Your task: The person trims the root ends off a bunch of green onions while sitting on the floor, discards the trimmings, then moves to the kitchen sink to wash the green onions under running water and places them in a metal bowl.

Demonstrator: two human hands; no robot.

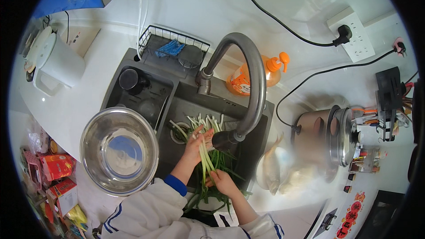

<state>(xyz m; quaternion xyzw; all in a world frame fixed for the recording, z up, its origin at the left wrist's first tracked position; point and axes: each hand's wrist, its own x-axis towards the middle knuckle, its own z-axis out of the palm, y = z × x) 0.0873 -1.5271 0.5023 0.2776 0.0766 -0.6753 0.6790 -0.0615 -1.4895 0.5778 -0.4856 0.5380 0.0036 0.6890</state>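
Note:
Under the spout of the grey gooseneck faucet (257,96), my left hand (196,144) cups the pale stalks of a few scallions (206,159). Lower down the same stalks, my right hand (221,182) grips them near their green part. More scallions (217,124) lie beneath in the right basin of the dark sink (254,149), white ends towards the back. Their green leaves hang over the sink's front edge. The spray head (225,140) hides part of the left fingertips.
A steel bowl (119,151) sits at the left, overlapping the left basin, which holds a dark cup (129,80). Behind the faucet stands an orange soap pump bottle (240,79). At right are a whole fish (272,169) on a plate and a corded electric pot (312,136).

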